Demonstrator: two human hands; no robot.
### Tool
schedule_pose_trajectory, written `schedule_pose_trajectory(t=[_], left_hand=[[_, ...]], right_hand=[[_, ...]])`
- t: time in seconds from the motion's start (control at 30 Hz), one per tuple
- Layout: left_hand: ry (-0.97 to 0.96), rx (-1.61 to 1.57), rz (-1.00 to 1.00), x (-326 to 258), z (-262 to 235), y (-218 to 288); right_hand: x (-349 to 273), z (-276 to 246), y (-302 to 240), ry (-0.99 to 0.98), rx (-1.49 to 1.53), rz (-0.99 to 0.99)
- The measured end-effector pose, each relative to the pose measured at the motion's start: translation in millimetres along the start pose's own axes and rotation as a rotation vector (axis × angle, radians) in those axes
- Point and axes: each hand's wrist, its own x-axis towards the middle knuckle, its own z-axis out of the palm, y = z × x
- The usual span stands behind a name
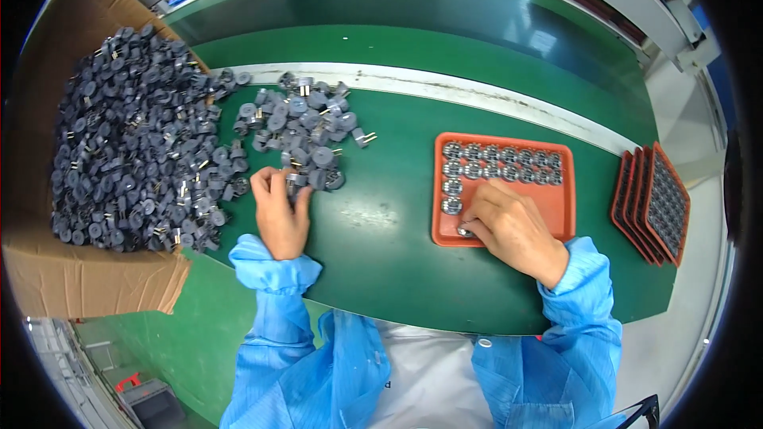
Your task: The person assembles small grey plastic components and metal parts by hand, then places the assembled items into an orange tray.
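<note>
My left hand is at the near edge of a loose heap of small grey round plug parts with brass-coloured pins. Its thumb and fingers are closed around one grey plug part. Over an orange tray to the right, my right hand pinches another plug part at the tray's near left corner. Two rows of plug parts stand along the tray's far side, and a column runs down its left side. My right hand hides part of the tray floor.
At the left, a cardboard box holds a large mass of the same grey parts, spilling toward the heap. Several filled orange trays lean together at the right edge. A white strip crosses the green table behind the heap and tray.
</note>
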Motion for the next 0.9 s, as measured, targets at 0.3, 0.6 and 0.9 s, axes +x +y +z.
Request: schedule_pose_trajectory(t=[0.3,0.6,0.9], left_hand=[[0.103,-0.111,0.0,-3,2,-7],[0.063,-0.398,-0.2,-4,5,-21],[-0.102,-0.844,-0.464,7,-7,-27]], right_hand=[[3,27,-1,0.114,0.044,-0.035],[5,26,-11,0.191,-0.034,0.014],[7,25,-12,0.214,-0.024,-0.028]])
